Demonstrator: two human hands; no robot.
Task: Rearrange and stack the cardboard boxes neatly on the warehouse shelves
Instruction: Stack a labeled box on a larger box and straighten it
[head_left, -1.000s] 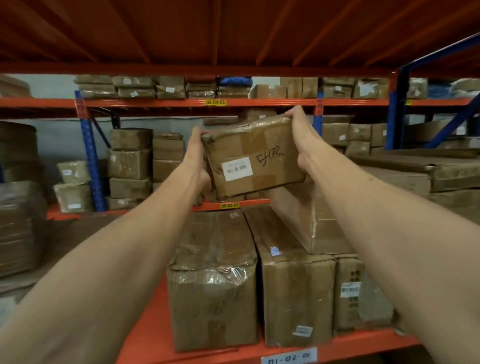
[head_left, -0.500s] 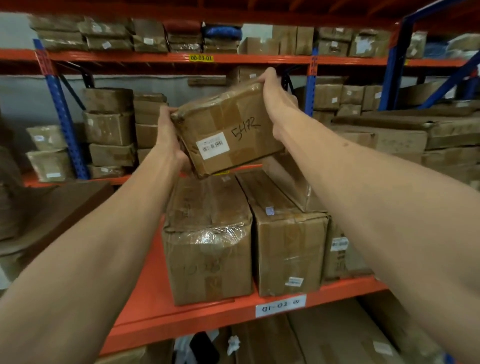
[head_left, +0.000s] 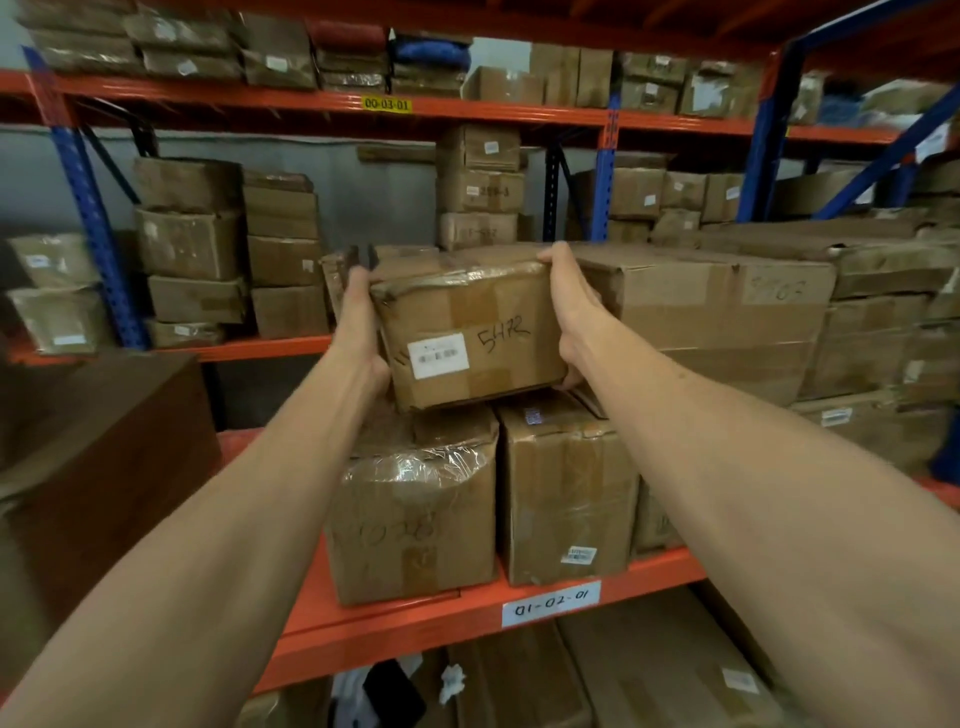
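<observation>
Head view: orange shelf (head_left: 415, 618), labelled 01-02-01, runs left to right across the frame, its front beam sloping up toward the right. Large box (head_left: 727, 317) sits on the right half, its top about level with the top of the held box. Below and in front, two upright cartons stand side by side at the shelf's front edge: wrapped carton (head_left: 415, 519) on the left with clear film over its top, plain carton (head_left: 569, 493) just beside it on the right.

Marked box (head_left: 467, 332), hand-lettered 5472 or similar with a white barcode label, is held just above those two cartons. Its long axis runs left to right, and it tilts slightly, left end higher. Its lower edge looks to be touching or nearly touching the carton tops; cannot tell which.

Left hand (head_left: 358, 322) is flat against the box's left end, fingers up and curled over the top corner. Right hand (head_left: 569, 317) clamps the right end, fingers over the top edge, thumb low near the bottom corner. Both are closed on the box, equally near.

Judgement: the box lies straight ahead of both hands, so the move is forward and down. The right hand is wedged between box and large box, with little room there. Open room lies to the left, where bare shelf shows. A dark brown crate (head_left: 104, 457) stands further left.
</observation>
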